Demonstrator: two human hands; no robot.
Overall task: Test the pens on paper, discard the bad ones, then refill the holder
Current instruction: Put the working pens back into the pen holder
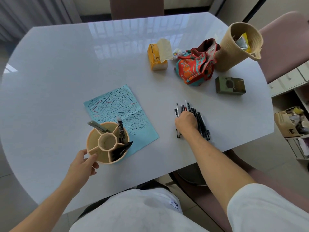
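The left hand [85, 162] pinches the holder [107, 143] rim, evidently to steady it on the scribbled paper [117, 108] for refilling, while the right hand [186, 122] covers the loose pens [199, 121] on the surface [66, 72], fingers hidden, their state indeterminable.

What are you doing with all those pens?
A person is sorting pens at a white table. The left hand grips the rim of the divided pen holder, which already has a few pens in it. The right hand rests on a pile of pens. The blue paper is covered in test scribbles.
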